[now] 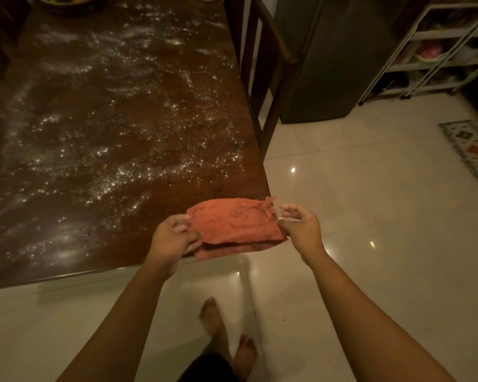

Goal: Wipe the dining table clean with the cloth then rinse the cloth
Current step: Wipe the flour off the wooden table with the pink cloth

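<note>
An orange cloth [236, 223], folded flat, is held over the near right corner of the dark wooden dining table [108, 119]. My left hand [173, 239] pinches its left edge between thumb and fingers. At the opposite edge, my right hand [301, 226] pinches the right side of the cloth, its upper fingers spread loosely. White powder and crumbs are scattered across most of the tabletop.
A dark wooden chair [262, 64] stands against the table's right side. Behind it is a grey fridge [323, 56], and a white shelf rack [439, 51] at far right. A small patterned mat [472, 150] lies on the glossy tiled floor. A bowl [66, 4] sits at the table's far end.
</note>
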